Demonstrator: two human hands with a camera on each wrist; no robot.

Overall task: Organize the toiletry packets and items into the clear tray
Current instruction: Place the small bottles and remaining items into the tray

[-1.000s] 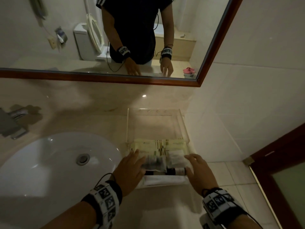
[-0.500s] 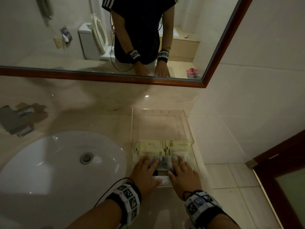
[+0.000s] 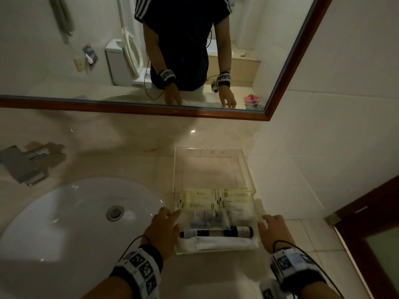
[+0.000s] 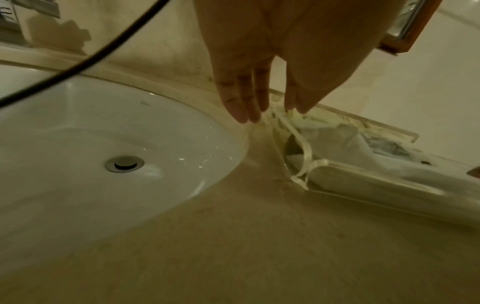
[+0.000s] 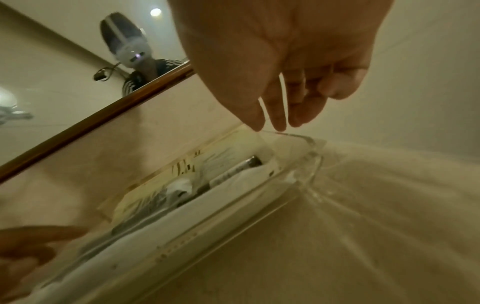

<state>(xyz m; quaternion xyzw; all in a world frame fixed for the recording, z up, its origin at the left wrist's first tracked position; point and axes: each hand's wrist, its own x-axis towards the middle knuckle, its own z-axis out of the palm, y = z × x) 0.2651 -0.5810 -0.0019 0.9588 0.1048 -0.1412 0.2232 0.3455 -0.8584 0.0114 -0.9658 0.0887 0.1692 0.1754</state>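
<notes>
Left hand (image 3: 164, 229) and right hand (image 3: 272, 231) flank the tray (image 3: 241, 167), fingers straight, holding nothing. Packets (image 3: 207, 199) and tube (image 3: 216, 232) lie in its near half. No loose items visible on the counter (image 3: 129, 167); sorting looks near complete.

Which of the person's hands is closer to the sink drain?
Left. The left hand is at the clear tray's left edge, on the side facing the sink drain. The right hand is at the tray's far, right edge.
</notes>
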